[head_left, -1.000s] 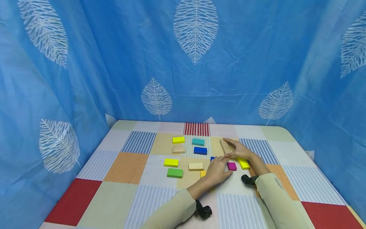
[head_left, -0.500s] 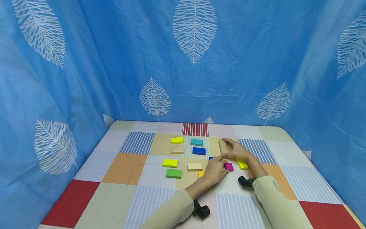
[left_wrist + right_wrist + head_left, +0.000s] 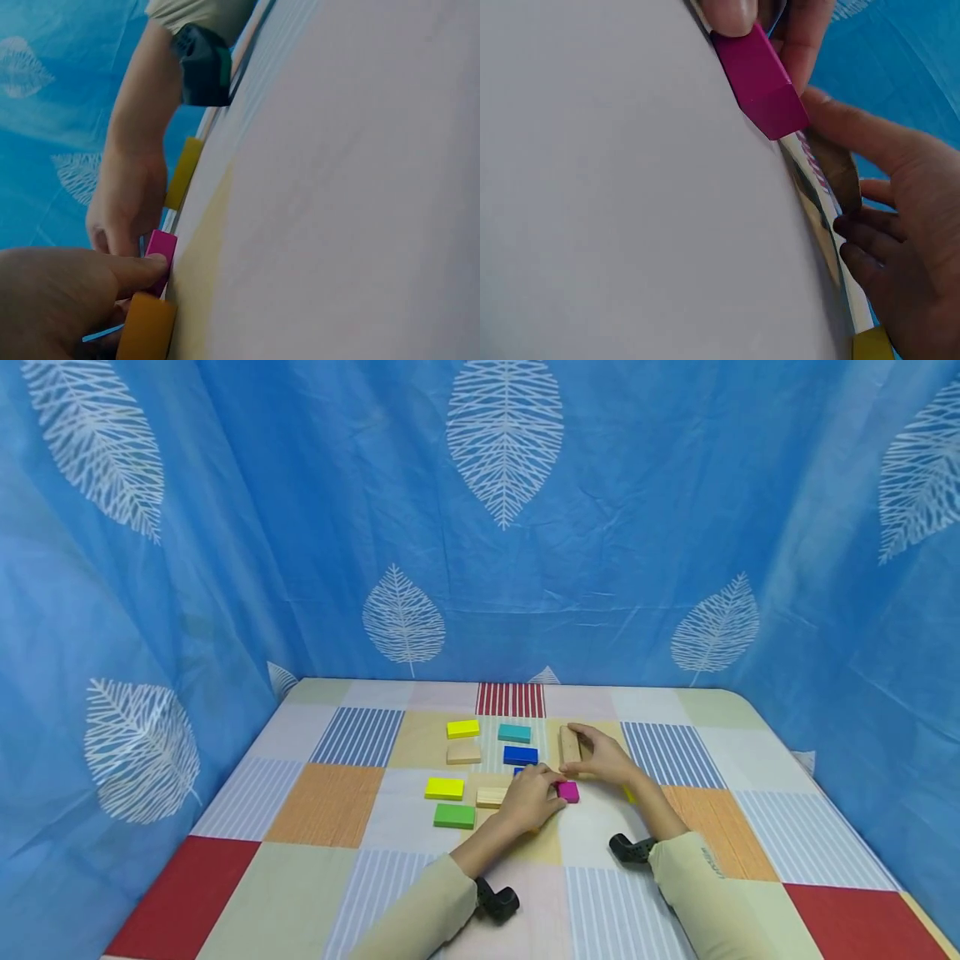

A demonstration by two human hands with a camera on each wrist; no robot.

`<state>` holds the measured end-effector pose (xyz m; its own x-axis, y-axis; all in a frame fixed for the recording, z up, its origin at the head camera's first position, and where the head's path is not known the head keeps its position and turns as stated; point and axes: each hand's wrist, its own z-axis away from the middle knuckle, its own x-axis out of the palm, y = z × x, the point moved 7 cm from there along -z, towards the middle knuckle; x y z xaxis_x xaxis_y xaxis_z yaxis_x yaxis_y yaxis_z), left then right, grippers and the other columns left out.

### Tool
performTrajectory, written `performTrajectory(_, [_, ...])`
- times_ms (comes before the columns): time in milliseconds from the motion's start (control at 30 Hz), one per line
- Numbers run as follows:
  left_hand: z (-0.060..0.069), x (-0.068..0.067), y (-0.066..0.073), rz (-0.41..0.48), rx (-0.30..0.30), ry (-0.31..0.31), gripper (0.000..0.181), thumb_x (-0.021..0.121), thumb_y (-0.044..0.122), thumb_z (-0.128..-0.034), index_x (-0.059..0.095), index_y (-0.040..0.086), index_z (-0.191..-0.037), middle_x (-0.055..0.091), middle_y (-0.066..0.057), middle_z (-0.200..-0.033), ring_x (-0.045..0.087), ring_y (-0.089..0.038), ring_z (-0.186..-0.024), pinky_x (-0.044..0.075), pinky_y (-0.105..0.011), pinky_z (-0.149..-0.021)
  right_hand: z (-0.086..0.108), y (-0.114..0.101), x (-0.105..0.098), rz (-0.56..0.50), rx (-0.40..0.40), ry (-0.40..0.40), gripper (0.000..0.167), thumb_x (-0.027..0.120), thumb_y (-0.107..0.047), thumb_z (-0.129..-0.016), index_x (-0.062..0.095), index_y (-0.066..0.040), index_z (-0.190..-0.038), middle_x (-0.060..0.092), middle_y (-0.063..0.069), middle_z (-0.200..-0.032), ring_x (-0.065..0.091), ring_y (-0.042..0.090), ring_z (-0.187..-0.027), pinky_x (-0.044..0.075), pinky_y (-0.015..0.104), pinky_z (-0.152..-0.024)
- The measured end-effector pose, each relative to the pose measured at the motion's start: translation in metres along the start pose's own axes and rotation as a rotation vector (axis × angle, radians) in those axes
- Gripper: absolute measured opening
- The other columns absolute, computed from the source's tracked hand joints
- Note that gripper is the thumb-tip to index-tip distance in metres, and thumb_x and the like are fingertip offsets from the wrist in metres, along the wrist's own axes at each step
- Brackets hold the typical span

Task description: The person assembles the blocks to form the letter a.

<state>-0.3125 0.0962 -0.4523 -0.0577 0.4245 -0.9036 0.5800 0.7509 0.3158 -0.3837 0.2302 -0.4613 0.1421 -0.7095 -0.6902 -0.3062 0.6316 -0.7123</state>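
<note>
My left hand (image 3: pixel 531 797) pinches a small magenta block (image 3: pixel 567 792); in the left wrist view the thumb lies on its face. Beyond that hand peeks a blue block (image 3: pixel 519 772), mostly covered. Just to the right, my right hand (image 3: pixel 602 758) holds a long plain wooden block (image 3: pixel 568 747) by its ends, between thumb and fingers. In the right wrist view the wooden block (image 3: pixel 836 169) is partly hidden behind the magenta block (image 3: pixel 761 79). An orange block (image 3: pixel 146 330) sits close by my left hand in the left wrist view.
To the left lie yellow (image 3: pixel 444 788), green (image 3: pixel 453 816) and plain wooden (image 3: pixel 491 797) blocks. Farther back are another yellow (image 3: pixel 462 728), a tan (image 3: pixel 463 752), a teal (image 3: pixel 514 733) and a dark blue block (image 3: pixel 521 756). A yellow block (image 3: pixel 629 794) shows beside my right forearm.
Both hands have shifted left, carrying the magenta and long wooden blocks along. The partly covered blue block has moved left too. My left hand now hides the orange block in the head view.
</note>
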Motion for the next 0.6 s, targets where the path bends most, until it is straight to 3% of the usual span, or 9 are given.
performTrajectory(200, [0.001, -0.004, -0.009, 0.012, -0.009, 0.014, 0.037, 0.073, 0.032, -0.0790, 0.068, 0.011, -0.109, 0.062, 0.000, -0.099, 0.054, -0.015, -0.088, 0.044, -0.025, -0.077, -0.001, -0.003, 0.004, 0.083, 0.001, 0.007, 0.090, 0.081, -0.036, -0.068, 0.038, 0.003, -0.137, 0.038, 0.024, -0.138, 0.033, 0.040, -0.127, 0.027, 0.050, -0.104])
performTrajectory(400, [0.001, -0.007, -0.015, 0.153, -0.068, 0.053, 0.035, 0.077, 0.027, -0.0748, 0.067, 0.007, -0.103, 0.064, -0.001, -0.093, 0.055, -0.013, -0.085, 0.045, -0.022, -0.076, -0.001, -0.002, 0.004, 0.097, -0.016, 0.000, 0.062, 0.061, -0.031, -0.089, 0.039, 0.003, -0.136, 0.038, 0.026, -0.137, 0.032, 0.042, -0.127, 0.024, 0.053, -0.104])
performTrajectory(600, [0.001, -0.006, -0.015, 0.150, -0.073, 0.069, 0.030, 0.076, 0.027, -0.0755, 0.071, 0.007, -0.096, 0.064, -0.001, -0.093, 0.057, -0.013, -0.088, 0.046, -0.022, -0.078, 0.002, -0.001, 0.003, 0.108, -0.025, 0.031, 0.052, 0.059, -0.022, -0.091, 0.043, 0.003, -0.134, 0.042, 0.026, -0.134, 0.035, 0.042, -0.125, 0.025, 0.052, -0.104])
